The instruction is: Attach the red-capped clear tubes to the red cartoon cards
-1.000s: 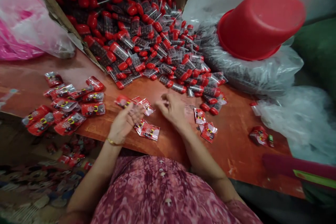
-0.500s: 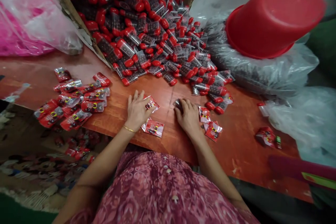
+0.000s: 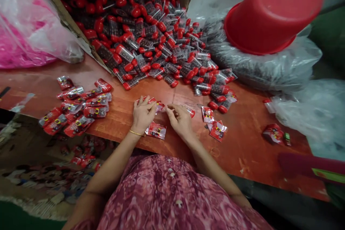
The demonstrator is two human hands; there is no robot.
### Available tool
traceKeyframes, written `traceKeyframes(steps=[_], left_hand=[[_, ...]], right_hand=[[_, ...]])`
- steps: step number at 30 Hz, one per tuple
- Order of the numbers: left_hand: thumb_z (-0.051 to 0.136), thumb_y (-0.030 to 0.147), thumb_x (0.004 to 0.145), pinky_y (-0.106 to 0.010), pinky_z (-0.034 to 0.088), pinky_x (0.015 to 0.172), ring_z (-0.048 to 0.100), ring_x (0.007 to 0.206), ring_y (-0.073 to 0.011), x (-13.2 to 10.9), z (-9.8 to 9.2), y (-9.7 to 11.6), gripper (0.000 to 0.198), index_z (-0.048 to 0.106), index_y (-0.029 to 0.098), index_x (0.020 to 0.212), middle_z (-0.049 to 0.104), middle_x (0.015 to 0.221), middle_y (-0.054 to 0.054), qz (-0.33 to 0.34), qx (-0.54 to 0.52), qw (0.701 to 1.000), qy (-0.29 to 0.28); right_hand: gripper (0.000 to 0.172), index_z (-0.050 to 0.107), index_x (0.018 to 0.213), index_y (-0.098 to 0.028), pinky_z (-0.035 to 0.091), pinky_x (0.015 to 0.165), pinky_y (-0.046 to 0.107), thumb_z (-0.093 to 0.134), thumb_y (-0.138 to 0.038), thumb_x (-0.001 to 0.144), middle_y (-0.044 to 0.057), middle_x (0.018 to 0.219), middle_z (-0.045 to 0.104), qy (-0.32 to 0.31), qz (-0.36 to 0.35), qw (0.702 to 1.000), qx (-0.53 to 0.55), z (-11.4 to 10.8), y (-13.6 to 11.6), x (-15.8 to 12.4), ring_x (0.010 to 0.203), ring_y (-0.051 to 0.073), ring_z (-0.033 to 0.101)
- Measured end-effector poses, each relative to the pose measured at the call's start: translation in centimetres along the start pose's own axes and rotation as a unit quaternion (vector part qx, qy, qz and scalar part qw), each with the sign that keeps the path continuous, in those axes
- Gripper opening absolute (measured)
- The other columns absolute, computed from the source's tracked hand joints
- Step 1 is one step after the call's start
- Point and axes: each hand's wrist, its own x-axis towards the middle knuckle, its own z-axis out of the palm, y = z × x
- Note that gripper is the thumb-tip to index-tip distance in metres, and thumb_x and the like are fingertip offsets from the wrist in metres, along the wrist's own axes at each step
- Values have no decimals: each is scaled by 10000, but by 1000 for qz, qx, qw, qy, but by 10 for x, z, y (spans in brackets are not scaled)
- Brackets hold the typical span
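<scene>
My left hand (image 3: 144,116) lies over a red printed packet (image 3: 160,106), its fingers stretched out flat. To the right of it, my right hand (image 3: 180,120) has its thumb and forefinger brought together at the packet's right edge; what they pinch is too small to tell. A clear tube with a red end (image 3: 191,112) rests on the table just behind my right hand's knuckles, partly hidden. Below the left fingers lies another flat red printed packet (image 3: 156,130). More flat packets (image 3: 217,130) are to the right of my right hand.
A tipped carton (image 3: 61,18) spills a heap of red-capped clear tubes (image 3: 161,50) across the back. Several filled red packets (image 3: 78,104) are piled at left. A red bucket (image 3: 272,18) stands upside down on a plastic bag (image 3: 258,72) at right.
My right hand has moved left towards my left hand, and its thumb and forefinger have come together. The dark tube at its fingertips now lies behind the hand. The view has shifted slightly.
</scene>
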Motion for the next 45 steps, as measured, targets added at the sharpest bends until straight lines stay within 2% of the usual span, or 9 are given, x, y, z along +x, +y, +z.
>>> traceKeyframes(steps=[6,9,12,16,23,29,34,38,45], left_hand=[[549,335,803,-503,194,1090,397,1300,-282,-7,-7,26,279,691,268,1034,584,1277,-71,20,-135,990,30],[632,378,746,-416,291,1061,479,1227,-263,-14,-9,32,399,651,211,1108,620,1217,-103,-48,-240,968,61],[654,470,706,-326,461,853,631,925,-222,-19,-6,35,379,697,162,922,708,908,-81,-152,-368,917,-1],[676,513,658,-239,451,586,568,585,-133,-20,6,36,365,645,150,646,616,582,-1,-197,-475,854,-85],[630,422,727,-225,354,516,495,478,-125,0,6,19,299,585,178,559,491,436,24,-99,-201,973,-56],[394,386,875,-349,448,725,652,798,-275,6,-11,39,457,556,101,1192,693,805,-153,-25,136,986,-94],[364,453,879,-383,388,951,570,1081,-262,-3,-17,38,481,643,110,1070,646,1133,-164,18,-52,998,-10],[597,513,732,-304,476,755,629,769,-182,-13,-4,36,393,703,141,802,717,853,-74,-88,-381,916,-91],[816,351,483,-212,437,589,548,530,-79,-15,4,45,296,637,129,560,639,553,21,-248,-546,800,-9]], right_hand=[[350,573,742,-194,413,572,240,564,-544,743,-18,657,574,-13,136,950,281,11,-8,10,578,113,484],[407,471,593,-203,332,501,225,520,-573,756,-53,530,433,21,155,939,306,7,-9,11,501,91,372],[458,392,532,-204,271,482,229,502,-586,760,-61,503,357,61,163,944,280,3,-7,8,481,81,309],[434,421,543,-206,282,488,236,479,-561,786,-55,509,373,41,151,947,279,4,-3,1,482,89,326],[393,458,535,-208,308,507,250,462,-476,822,-37,482,434,90,124,971,184,-11,6,8,484,109,388],[403,363,511,-208,261,488,239,463,-444,823,-59,484,336,110,100,969,197,-10,3,5,472,83,311],[299,477,614,-197,291,489,229,475,-415,819,-56,511,403,84,99,958,254,-6,0,1,479,88,369],[283,531,690,-192,318,483,222,467,-431,828,-52,528,430,45,95,951,291,5,-7,-4,478,90,383],[381,596,789,-173,411,649,272,352,-439,911,32,708,583,12,33,998,58,-4,-2,-4,676,154,512]])
